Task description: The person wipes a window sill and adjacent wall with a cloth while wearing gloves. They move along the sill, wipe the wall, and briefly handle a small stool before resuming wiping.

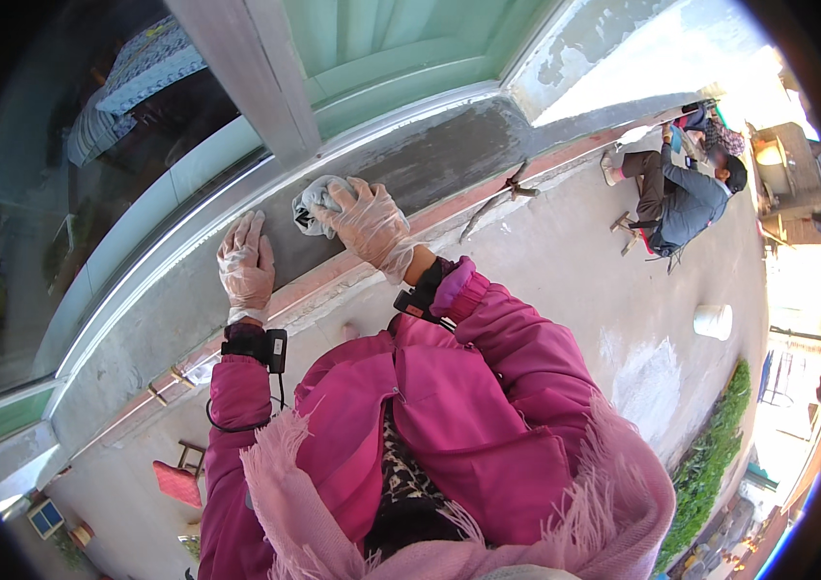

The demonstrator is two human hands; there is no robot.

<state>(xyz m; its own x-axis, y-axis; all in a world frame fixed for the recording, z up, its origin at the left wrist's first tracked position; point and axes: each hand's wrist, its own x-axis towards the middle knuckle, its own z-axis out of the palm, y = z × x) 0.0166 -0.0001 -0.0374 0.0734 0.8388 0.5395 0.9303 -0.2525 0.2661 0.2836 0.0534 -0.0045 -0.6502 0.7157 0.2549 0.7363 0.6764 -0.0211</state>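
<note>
My right hand (pixel 374 225), in a clear plastic glove, presses a bunched grey cloth (pixel 320 205) onto a concrete windowsill (pixel 410 167). Right of the cloth the sill surface is dark and looks wet. My left hand (pixel 247 262), gloved the same way, rests flat on the sill to the left with nothing in it. Behind the sill runs the white window frame (pixel 185 243), with a glass pane (pixel 113 217) at the left and a pale green panel (pixel 410 43) beyond the upright post (pixel 254 72).
A forked twig (pixel 501 199) lies at the sill's outer edge. At right a person (pixel 693 188) sits on a low stool (pixel 628 232). A white bucket (pixel 712 321) stands on the concrete ground near green plants (pixel 707 449). A red-seated stool (pixel 178 482) is at lower left.
</note>
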